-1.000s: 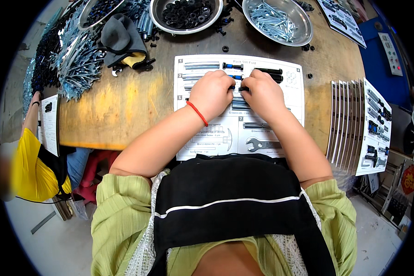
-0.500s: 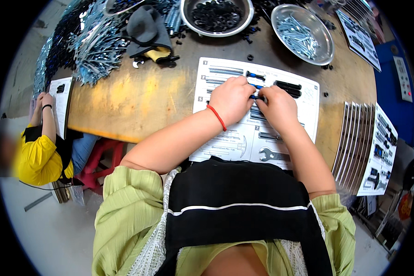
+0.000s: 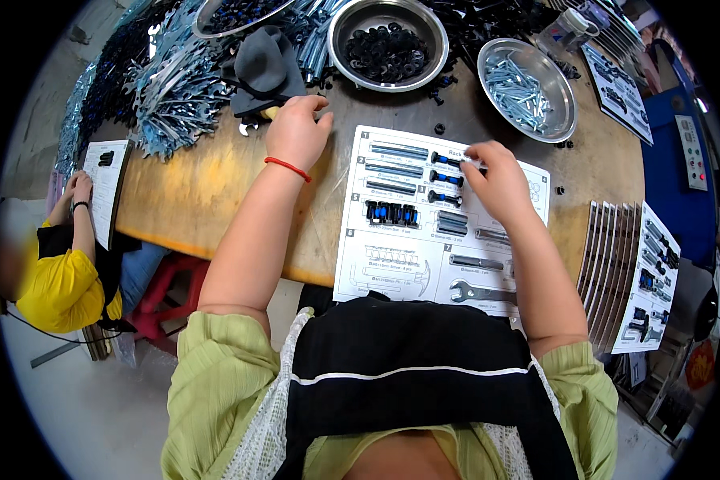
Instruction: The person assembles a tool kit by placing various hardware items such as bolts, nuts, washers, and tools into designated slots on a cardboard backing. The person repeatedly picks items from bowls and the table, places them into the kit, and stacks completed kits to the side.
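A person in a green top [image 3: 220, 376] and black apron [image 3: 412, 336] holds the right hand [image 3: 498, 178] over a printed sheet [image 3: 436, 258], beside blue-banded bolts [image 3: 446, 179], on a wooden table [image 3: 216, 208]. The left hand [image 3: 298, 132] is near a grey cloth [image 3: 268, 60]. Beyond, metal bowls [image 3: 388, 85] hold black rings [image 3: 384, 52] and silver pins [image 3: 516, 92], while a co-worker in yellow [image 3: 64, 280] appears at left.

A person in yellow [image 3: 62, 282] is at the bench's [image 3: 208, 198] left edge; a red stool [image 3: 154, 316] stands below the front edge; a blue cabinet [image 3: 666, 120], past the right.
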Available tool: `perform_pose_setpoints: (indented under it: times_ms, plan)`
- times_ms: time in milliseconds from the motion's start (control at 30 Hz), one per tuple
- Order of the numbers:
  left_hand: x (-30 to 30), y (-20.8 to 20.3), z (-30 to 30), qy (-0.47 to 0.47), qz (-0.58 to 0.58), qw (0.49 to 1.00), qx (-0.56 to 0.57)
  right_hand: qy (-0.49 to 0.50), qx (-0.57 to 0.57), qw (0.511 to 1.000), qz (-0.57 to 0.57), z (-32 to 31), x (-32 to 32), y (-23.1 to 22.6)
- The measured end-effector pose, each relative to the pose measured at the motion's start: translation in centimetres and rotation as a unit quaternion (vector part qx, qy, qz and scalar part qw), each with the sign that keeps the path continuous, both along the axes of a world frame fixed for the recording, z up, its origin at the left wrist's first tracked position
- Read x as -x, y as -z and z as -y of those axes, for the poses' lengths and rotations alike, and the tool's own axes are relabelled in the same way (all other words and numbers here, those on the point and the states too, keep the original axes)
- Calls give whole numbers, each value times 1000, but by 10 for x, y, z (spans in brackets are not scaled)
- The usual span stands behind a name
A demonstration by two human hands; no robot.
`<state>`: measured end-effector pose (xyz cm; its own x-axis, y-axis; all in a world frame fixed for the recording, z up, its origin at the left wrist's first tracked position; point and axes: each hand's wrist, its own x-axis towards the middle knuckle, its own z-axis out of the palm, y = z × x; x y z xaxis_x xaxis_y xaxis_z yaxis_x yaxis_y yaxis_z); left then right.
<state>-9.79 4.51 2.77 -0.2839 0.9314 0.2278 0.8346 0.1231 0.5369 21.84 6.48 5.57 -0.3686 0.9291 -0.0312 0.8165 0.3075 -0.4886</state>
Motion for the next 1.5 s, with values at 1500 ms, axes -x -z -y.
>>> perform_pose_setpoints:
  times_ms: [1500]
  plan:
    - [-71,5,-73,128,42,983,123,-4,-71,996,-47,-87,28,53]
